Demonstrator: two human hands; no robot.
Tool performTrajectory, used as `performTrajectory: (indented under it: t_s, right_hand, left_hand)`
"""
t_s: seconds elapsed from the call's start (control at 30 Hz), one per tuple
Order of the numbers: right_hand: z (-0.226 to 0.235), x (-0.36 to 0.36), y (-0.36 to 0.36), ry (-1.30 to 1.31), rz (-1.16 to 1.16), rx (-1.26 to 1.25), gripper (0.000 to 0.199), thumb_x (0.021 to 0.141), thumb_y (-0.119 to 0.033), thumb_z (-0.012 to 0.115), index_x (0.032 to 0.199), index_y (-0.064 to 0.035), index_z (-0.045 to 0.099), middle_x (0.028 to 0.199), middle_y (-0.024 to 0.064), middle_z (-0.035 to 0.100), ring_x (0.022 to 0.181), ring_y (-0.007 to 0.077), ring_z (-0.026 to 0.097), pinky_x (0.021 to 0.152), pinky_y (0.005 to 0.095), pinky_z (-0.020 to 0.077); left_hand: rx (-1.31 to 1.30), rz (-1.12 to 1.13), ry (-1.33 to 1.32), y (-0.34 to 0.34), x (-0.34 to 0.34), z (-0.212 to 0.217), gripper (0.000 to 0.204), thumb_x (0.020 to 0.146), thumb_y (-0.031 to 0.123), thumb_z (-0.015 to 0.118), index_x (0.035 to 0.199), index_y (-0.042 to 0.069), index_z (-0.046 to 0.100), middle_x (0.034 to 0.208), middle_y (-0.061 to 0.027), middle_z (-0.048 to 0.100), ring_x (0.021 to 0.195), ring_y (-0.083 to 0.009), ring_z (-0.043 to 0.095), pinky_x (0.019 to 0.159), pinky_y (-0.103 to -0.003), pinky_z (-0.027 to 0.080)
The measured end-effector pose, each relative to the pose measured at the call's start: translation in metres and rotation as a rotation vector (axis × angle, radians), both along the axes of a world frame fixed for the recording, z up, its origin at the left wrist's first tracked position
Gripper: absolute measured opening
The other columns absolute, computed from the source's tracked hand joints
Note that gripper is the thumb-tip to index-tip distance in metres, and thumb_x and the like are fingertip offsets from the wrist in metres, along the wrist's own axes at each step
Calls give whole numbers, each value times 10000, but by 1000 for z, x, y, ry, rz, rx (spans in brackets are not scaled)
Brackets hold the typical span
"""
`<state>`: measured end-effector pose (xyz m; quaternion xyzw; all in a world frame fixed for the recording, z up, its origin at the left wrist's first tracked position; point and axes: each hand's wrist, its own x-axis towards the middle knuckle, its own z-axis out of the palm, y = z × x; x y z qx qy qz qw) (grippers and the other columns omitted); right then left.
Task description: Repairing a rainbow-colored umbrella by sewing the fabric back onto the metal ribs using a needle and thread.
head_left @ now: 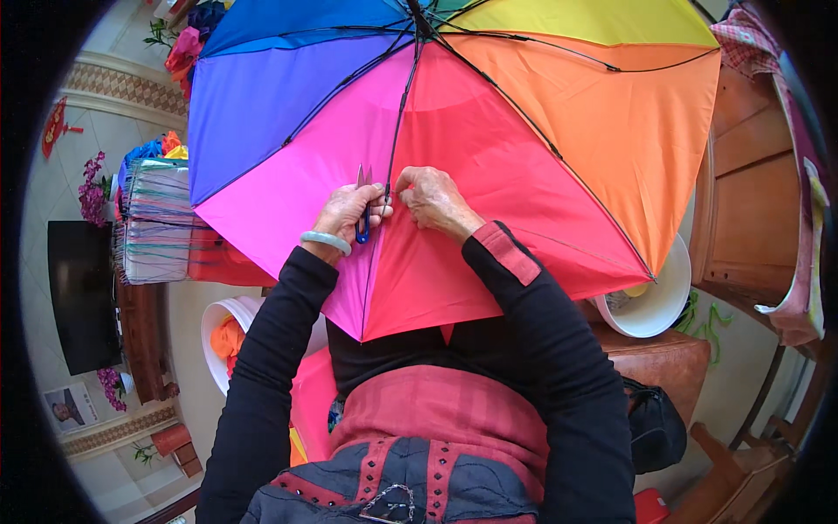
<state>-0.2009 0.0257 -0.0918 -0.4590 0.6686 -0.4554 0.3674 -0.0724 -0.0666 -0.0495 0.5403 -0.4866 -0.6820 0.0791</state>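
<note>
A rainbow-coloured umbrella (506,183) lies spread in front of me with its inner side and black ribs showing. My left hand (340,214) is closed around small thread snips (363,230) with a blue handle, their blades pointing away from me. Its thumb and fingertips also meet at a thin black rib (397,140), over the seam between the pink and red panels. Just right of that rib, my right hand (434,201) has its fingers pinched together above the red panel. Whatever is between those fingertips is too small to make out.
A white bucket (225,325) with orange cloth stands at the left, and another white bucket (668,297) sits partly under the umbrella's right edge. Bundled umbrellas (157,223) are stacked at the far left. Wooden furniture (755,183) and a black bag (655,424) are on the right.
</note>
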Motion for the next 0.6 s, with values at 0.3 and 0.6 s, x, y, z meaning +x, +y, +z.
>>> performTrajectory:
  t_s: [0.3,0.6]
  right_hand:
    - [6,6,-13,382,-70,-37,119,742,-94,495,724,-3,569,744,185,599,775,356,591,645,451,471]
    - [180,-261,119,-865,-47,-482,238,925,-119,341,1083,25,447,844,28,460,733,86,446,630,179,399]
  left_hand:
    - [-39,-45,64,2,0,-1,171,867,172,524,798,18,550,646,-42,567,520,-101,563,399,-176,417]
    - [-115,16,125,11,11,-1,277,855,283,539,799,12,529,637,-31,535,521,-92,551,400,-181,415]
